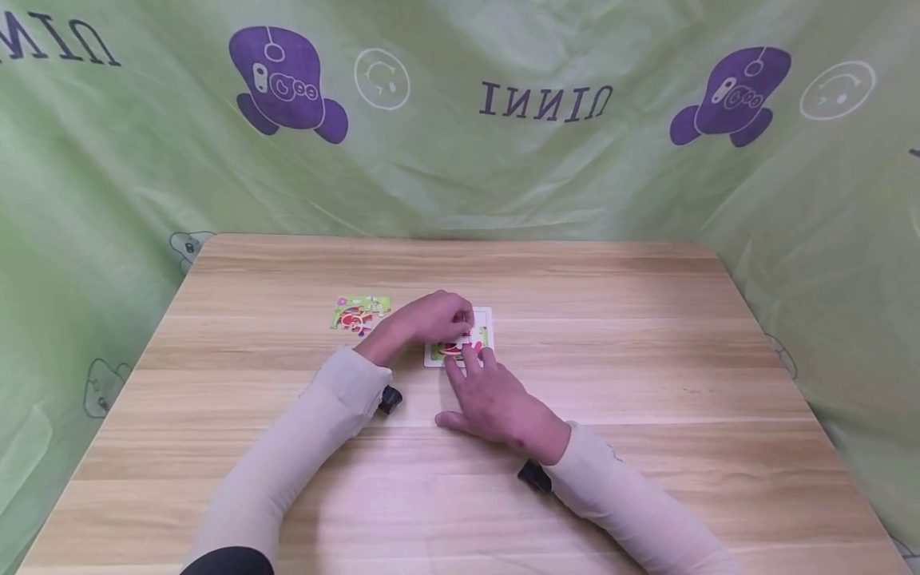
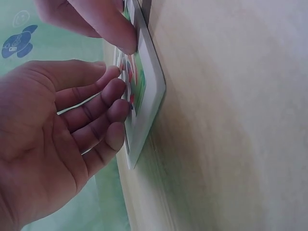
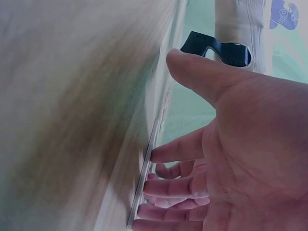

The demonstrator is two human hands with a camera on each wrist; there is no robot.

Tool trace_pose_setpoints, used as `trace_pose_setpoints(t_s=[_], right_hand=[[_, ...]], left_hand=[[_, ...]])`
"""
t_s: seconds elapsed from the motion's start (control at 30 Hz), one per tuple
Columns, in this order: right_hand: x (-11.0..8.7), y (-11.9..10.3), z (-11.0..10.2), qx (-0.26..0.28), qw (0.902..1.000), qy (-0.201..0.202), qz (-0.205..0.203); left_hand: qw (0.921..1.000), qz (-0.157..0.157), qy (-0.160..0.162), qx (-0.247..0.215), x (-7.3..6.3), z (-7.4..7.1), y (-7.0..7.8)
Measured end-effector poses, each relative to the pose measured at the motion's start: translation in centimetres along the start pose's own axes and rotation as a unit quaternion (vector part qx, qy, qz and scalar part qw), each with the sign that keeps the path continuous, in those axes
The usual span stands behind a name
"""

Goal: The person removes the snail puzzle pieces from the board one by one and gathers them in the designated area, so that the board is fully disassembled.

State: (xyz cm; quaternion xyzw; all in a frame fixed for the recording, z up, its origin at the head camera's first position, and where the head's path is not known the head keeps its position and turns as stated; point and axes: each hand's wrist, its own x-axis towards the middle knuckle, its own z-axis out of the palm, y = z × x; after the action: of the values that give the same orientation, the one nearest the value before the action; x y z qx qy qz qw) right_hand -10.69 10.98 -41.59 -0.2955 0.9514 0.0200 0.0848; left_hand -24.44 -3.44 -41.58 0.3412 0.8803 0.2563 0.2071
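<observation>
- Near the centre of the head view, a small white-edged puzzle board [image 1: 484,315] lies flat on the table [image 1: 647,359], within easy reach of both hands; part of its picture is covered by fingers.
- Above the board's left side, the left hand [image 1: 431,317] bends over it, thumb and forefinger tips brought together at the picture. The close-set tips suit small, thin parts, but whether a piece is between them I cannot tell.
- Below and right of it, the right hand [image 1: 496,399] is not gripping: its fingers reach out extended, tips touching the board's lower part, the thumb spread away. This probably steadies the board against sliding.
- Left of the board, puzzle pieces [image 1: 354,319] in green and red lie grouped on the table, apart from it, perhaps to leave working room while staying handy.
- Across the top of the frame hangs a green printed cloth [image 1: 431,176], likely a plain screen behind the table.
</observation>
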Motion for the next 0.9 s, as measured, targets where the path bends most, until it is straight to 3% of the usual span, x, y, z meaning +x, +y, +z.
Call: trace_pose_setpoints(t_s=[0.2, 0.43, 0.9], right_hand=[[-0.02, 0.0, 0.07, -0.006, 1.0, 0.006, -0.004], [0.03, 0.01, 0.06, -0.004, 1.0, -0.007, -0.002], [0.27, -0.07, -0.29, -0.011, 0.9996, -0.025, -0.005]], left_hand=[[0.9987, -0.009, -0.015, -0.047, 0.01, -0.16, -0.14], [0.9984, -0.01, -0.01, -0.054, 0.02, -0.22, -0.32], [0.9973, -0.009, 0.032, -0.066, 0.0, -0.1, -0.08]])
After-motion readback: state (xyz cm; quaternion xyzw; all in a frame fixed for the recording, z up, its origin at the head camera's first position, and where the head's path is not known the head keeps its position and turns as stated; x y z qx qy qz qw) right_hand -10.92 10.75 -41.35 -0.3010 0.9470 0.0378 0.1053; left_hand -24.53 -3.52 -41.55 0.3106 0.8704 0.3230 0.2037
